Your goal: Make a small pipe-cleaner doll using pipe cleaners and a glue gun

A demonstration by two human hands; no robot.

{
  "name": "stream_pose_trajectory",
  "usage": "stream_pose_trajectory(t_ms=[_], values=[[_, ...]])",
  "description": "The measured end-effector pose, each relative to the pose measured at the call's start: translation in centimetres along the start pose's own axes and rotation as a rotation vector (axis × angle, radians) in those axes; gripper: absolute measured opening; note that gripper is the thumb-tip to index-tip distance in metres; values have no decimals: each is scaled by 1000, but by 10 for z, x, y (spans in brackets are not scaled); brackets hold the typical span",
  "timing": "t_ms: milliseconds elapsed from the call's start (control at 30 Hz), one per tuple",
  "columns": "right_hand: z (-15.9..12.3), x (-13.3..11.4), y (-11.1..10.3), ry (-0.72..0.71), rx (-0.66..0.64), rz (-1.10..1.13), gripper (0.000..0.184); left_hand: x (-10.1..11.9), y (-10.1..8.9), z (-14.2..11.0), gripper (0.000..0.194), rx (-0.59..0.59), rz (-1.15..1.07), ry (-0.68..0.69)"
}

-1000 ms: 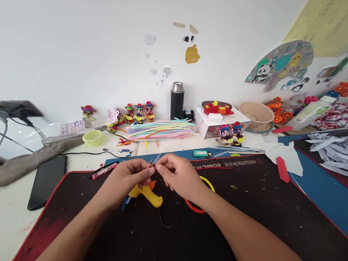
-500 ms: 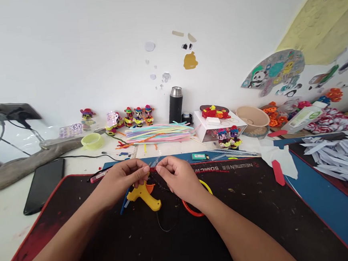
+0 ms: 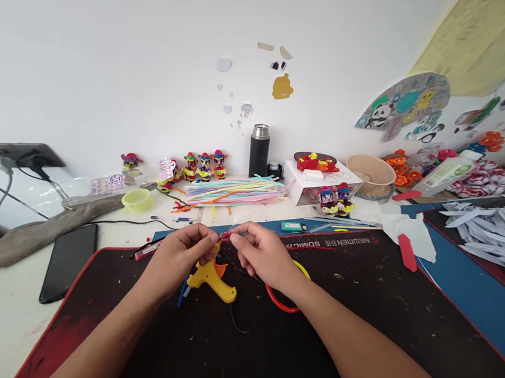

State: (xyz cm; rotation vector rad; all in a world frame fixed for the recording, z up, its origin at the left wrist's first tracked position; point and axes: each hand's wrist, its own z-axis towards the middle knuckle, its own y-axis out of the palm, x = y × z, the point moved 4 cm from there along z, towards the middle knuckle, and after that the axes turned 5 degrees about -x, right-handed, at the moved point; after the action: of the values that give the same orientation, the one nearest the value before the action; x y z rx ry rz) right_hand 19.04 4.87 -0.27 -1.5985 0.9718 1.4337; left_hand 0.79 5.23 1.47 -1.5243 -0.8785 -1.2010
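Note:
Above the back part of the dark desk mat, my left hand (image 3: 195, 249) and my right hand (image 3: 260, 252) meet almost fingertip to fingertip. A small red piece (image 3: 225, 236) shows between them, pinched by thumb and forefinger on both sides; its kind is too small to make out. Under my left hand lies a yellow glue gun (image 3: 211, 281) with an orange trigger, its front partly hidden by the fingers. A red and yellow ring (image 3: 283, 307) rests beneath my right wrist, partly covered.
Pastel pipe cleaners (image 3: 235, 191) lie in a bundle behind the mat. A black thermos (image 3: 259, 152) stands by the wall, near several small figures (image 3: 204, 166). On the left is a phone (image 3: 68, 263); on the right, a heap of white paper strips (image 3: 495, 245).
The whole view has shifted slightly. My right thumb and forefinger have opened a little, and more of the red piece shows between the hands.

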Motion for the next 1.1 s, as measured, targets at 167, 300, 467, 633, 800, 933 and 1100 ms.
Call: stream_pose_trajectory(t_ms=[167,300,467,633,800,933,1100], values=[[1,5,2,-7,-14,1,18,2,3,0,44,-20,24,-11],[1,6,1,-8,0,-8,12,0,4,0,43,-51,28,-9],[-1,1,1,-28,25,-32,13,-7,3,0,43,-83,-38,-11],[-2,0,1,-19,41,-53,14,-11,-1,1,40,-71,-80,9],[-1,3,2,-20,33,-51,12,-9,1,0,38,-96,-83,-10],[-1,6,3,-20,16,-40,11,-7,1,0,40,-85,-83,-14],[0,8,5,-9,-21,-1,13,-6,0,1,39,-70,-63,-13]])
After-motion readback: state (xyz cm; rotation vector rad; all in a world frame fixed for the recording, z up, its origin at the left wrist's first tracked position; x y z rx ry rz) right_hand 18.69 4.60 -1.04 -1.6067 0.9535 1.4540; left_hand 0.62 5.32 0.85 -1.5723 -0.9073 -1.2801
